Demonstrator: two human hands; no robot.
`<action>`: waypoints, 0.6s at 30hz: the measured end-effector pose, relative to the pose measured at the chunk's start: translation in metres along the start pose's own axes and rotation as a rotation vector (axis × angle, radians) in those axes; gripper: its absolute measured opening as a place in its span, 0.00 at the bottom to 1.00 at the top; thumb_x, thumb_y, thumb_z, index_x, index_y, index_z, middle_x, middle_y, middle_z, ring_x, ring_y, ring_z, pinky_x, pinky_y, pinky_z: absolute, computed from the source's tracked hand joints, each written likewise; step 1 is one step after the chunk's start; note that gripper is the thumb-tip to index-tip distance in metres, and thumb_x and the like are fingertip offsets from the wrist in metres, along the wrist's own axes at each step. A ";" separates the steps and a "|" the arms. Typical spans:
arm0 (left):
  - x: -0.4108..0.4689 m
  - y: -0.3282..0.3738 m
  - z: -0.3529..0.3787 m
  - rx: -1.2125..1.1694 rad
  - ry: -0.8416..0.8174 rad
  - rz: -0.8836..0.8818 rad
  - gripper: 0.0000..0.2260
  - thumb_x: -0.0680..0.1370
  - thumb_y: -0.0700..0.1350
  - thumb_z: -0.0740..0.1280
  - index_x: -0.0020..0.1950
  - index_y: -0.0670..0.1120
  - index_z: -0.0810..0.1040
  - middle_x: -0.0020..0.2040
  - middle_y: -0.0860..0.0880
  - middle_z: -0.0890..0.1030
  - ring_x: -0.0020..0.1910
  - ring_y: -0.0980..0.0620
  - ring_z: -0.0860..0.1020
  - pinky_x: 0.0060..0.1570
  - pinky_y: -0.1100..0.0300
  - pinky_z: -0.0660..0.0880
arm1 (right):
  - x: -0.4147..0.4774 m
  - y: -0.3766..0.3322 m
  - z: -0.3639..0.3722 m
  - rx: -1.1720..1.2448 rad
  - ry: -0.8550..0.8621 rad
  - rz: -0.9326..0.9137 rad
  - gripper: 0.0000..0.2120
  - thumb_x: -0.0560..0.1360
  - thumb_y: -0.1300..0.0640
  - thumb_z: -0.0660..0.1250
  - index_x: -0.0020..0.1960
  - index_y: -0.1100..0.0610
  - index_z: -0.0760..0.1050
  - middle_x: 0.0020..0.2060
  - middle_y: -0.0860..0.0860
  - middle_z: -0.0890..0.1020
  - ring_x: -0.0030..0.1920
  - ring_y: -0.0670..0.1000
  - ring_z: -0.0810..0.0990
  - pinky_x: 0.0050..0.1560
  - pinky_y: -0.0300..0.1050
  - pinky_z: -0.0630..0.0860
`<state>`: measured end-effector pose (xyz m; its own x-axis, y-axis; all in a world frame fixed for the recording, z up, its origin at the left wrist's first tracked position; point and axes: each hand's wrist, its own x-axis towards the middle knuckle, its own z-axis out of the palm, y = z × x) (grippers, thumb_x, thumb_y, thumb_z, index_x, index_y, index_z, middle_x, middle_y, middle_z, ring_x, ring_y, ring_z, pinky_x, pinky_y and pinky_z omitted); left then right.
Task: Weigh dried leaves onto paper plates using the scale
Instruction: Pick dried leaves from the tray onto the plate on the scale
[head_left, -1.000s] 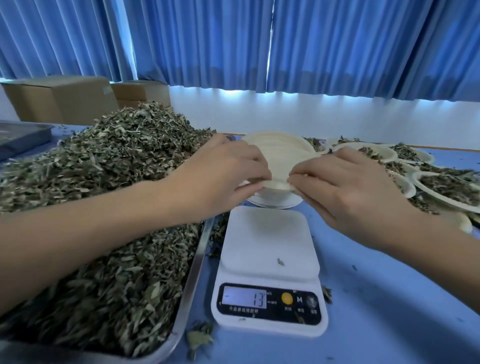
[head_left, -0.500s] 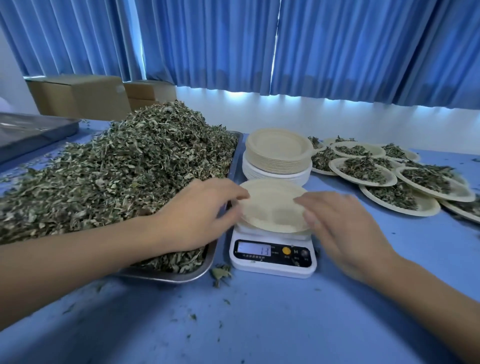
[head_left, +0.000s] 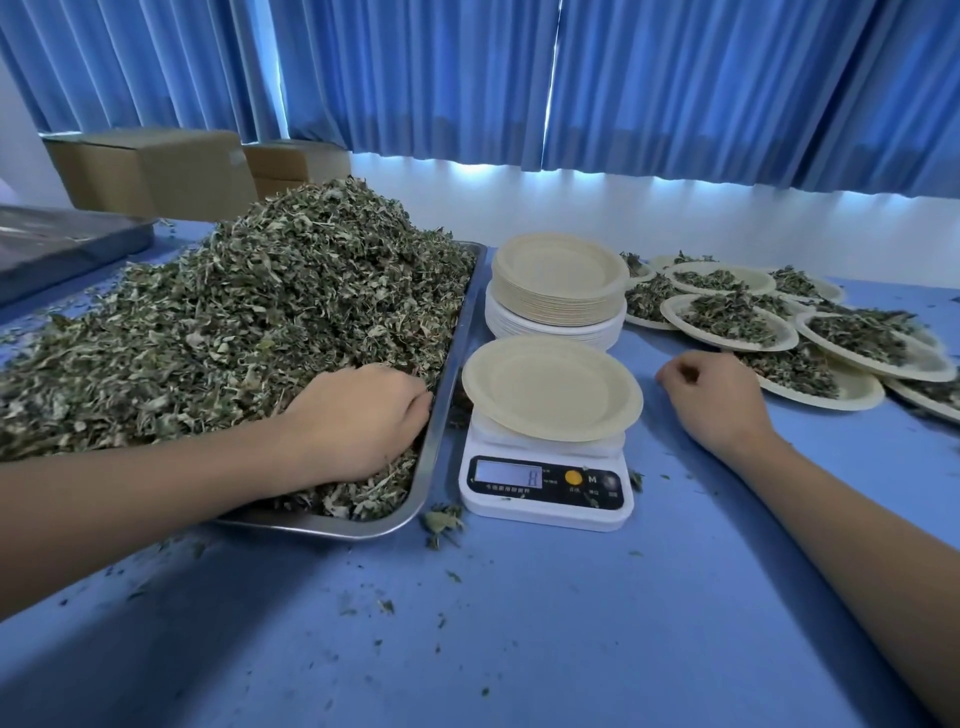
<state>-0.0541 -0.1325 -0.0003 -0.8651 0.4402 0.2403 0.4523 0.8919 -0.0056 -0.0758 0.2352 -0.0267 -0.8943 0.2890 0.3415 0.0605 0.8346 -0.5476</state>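
Far left, at your 10 o'clock: a flat grey metal tray (head_left: 67, 244), with two brown cardboard boxes (head_left: 156, 171) behind it against the pleated blue curtains (head_left: 519, 78).

At 9 o'clock from the scale: a tall heap of green-grey dried leaves (head_left: 234, 322) fills a shallow stainless-steel tray (head_left: 448, 374); crumbs lie spilled on the blue table (head_left: 519, 623) around it.

Your left hand (head_left: 358, 415) lies palm down on the near right corner of the heap, just inside the tray rim; its fingers are bent and their tips are sunk in the leaves; whether they have closed on a handful cannot be told.

Centre: a small white digital kitchen scale (head_left: 545, 488) stands just beside the tray; its display is lit but the figure is too blurred to read; one round cream paper plate (head_left: 550, 387) sits on its platform, overhanging all round, with no leaves on it.

At 12 o'clock from the scale: a stack of cream and white paper plates (head_left: 558, 280), near but apart from the scale.

At 3 o'clock from the scale: your right hand (head_left: 711, 400) rests on the table, fingers loosely curled, holding nothing; it is clear of the plate.

At 2 o'clock: a cluster of overlapping paper plates filled with leaves (head_left: 727, 317), running off to the right edge.
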 end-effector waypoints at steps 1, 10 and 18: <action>0.004 -0.001 0.000 -0.003 0.011 -0.006 0.19 0.83 0.53 0.52 0.35 0.49 0.70 0.31 0.53 0.75 0.29 0.52 0.75 0.32 0.55 0.71 | 0.001 0.000 0.000 -0.008 -0.002 0.000 0.12 0.80 0.58 0.63 0.41 0.54 0.81 0.30 0.52 0.81 0.32 0.55 0.78 0.36 0.50 0.76; 0.047 -0.003 -0.011 -0.180 0.217 -0.024 0.18 0.82 0.56 0.60 0.36 0.49 0.71 0.28 0.52 0.75 0.28 0.51 0.73 0.30 0.57 0.70 | 0.000 0.004 0.001 -0.066 0.005 -0.088 0.10 0.80 0.59 0.63 0.43 0.54 0.82 0.31 0.52 0.82 0.33 0.54 0.79 0.36 0.48 0.75; 0.062 -0.014 -0.052 -0.113 -0.485 -0.017 0.18 0.79 0.56 0.67 0.68 0.51 0.75 0.69 0.50 0.74 0.64 0.48 0.76 0.67 0.52 0.72 | -0.002 0.004 -0.001 -0.096 0.001 -0.118 0.10 0.79 0.59 0.63 0.47 0.53 0.83 0.34 0.49 0.83 0.34 0.52 0.80 0.39 0.50 0.79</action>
<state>-0.1030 -0.1228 0.0649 -0.8618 0.4469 -0.2400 0.4343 0.8945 0.1063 -0.0732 0.2385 -0.0288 -0.8973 0.1863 0.4002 -0.0031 0.9038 -0.4278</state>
